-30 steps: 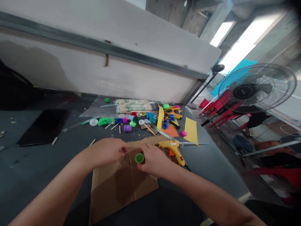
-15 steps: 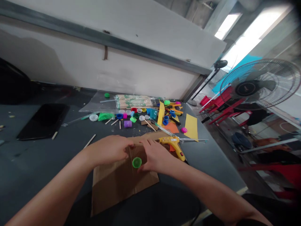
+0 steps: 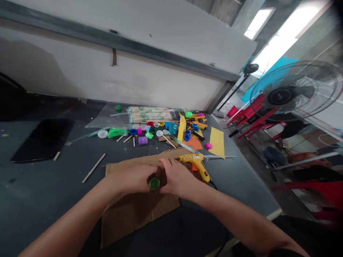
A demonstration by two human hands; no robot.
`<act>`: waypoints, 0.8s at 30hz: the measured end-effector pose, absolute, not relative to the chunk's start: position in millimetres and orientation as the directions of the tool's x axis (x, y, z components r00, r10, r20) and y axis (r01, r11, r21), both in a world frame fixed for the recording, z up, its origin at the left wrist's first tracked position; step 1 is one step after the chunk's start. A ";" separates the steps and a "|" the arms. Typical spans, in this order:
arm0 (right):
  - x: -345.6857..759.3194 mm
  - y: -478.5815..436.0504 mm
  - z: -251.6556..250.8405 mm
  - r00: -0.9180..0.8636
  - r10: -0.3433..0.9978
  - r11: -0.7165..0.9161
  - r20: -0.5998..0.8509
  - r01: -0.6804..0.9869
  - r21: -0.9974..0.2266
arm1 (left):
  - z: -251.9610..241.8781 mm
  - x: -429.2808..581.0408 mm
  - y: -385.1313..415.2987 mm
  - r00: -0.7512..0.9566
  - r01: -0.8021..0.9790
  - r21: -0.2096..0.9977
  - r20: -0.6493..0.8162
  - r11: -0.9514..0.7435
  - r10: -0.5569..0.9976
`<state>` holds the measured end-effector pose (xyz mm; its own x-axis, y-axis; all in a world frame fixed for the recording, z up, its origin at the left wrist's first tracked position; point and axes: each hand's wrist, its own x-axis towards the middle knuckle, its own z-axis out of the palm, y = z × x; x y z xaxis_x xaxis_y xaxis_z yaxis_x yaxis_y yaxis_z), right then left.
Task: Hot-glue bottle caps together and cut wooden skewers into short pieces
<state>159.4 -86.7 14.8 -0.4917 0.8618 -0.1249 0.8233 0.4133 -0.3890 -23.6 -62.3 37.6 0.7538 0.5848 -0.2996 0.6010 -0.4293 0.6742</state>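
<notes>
A green bottle cap [image 3: 154,184] sits between my left hand [image 3: 131,178] and my right hand [image 3: 174,178], above a brown cardboard sheet [image 3: 134,217]. Both hands press in around it, and their fingers hide the part of it behind the rim. A dark shape shows just above the cap, too shaded to name. Close to my right hand lies a yellow hot glue gun [image 3: 195,164], its tip pointing left, resting on the cardboard's far edge.
Bottle caps [image 3: 143,130], a bagged bundle of wooden sticks [image 3: 150,115] and yellow paper [image 3: 217,142] crowd the dark table [image 3: 40,192]. A black tablet or phone [image 3: 43,140] and a loose stick [image 3: 93,167] lie left. Red chairs [image 3: 257,121] and a fan [image 3: 294,91] stand beyond the table's right edge.
My hands have closed in on the green cap from both sides, covering more of it. The cap has shifted slightly down, and the camera view has tilted a little.
</notes>
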 end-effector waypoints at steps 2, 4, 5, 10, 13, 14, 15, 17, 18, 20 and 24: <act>159.6 -88.2 12.4 -0.487 0.865 0.413 -0.118 0.826 -0.382 | 38.2 -23.1 -63.4 0.750 0.601 0.671 -0.283 -0.435 0.598; 160.6 -91.6 12.9 -0.497 0.860 0.423 -0.111 0.819 -0.389 | 36.5 -23.3 -63.4 0.730 0.626 0.644 -0.287 -0.439 0.620; 161.7 -93.7 14.9 -0.507 0.855 0.431 -0.108 0.810 -0.397 | 34.8 -23.7 -63.0 0.720 0.640 0.629 -0.290 -0.442 0.630; 175.7 -91.2 37.7 -0.548 0.829 0.416 -0.111 0.737 -0.534 | 24.3 -27.9 -59.7 0.701 0.674 0.573 -0.297 -0.466 0.648; 182.4 -63.3 48.8 -0.455 0.888 0.337 -0.067 0.743 -0.579 | 21.3 -30.4 -59.0 0.694 0.691 0.527 -0.295 -0.495 0.656; 182.2 -49.6 50.1 -0.425 0.905 0.334 -0.029 0.750 -0.571 | 21.0 -30.9 -59.0 0.695 0.691 0.521 -0.291 -0.501 0.657; 180.5 -34.6 50.1 -0.397 0.918 0.341 0.017 0.765 -0.546 | 21.0 -31.2 -59.1 0.703 0.684 0.525 -0.286 -0.506 0.651; 172.8 -4.0 46.7 -0.425 0.899 0.421 0.103 0.780 -0.463 | 21.4 -31.2 -59.2 0.723 0.661 0.547 -0.280 -0.514 0.632; 167.2 10.4 43.7 -0.468 0.872 0.482 0.141 0.774 -0.411 | 21.8 -31.1 -59.3 0.731 0.651 0.557 -0.278 -0.515 0.623; 154.5 34.5 36.3 -0.598 0.788 0.609 0.147 0.725 -0.322 | 22.9 -30.9 -59.8 0.730 0.652 0.565 -0.287 -0.505 0.621; 131.4 61.8 23.3 -0.730 0.680 0.732 0.071 0.671 -0.121 | 25.8 -32.0 -61.5 0.704 0.678 0.575 -0.332 -0.457 0.628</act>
<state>131.4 61.8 23.3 -0.7295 0.6803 0.0706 0.6707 0.7318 -0.1206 -32.0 -61.5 25.8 0.7040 0.6279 -0.3318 0.6785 -0.4566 0.5755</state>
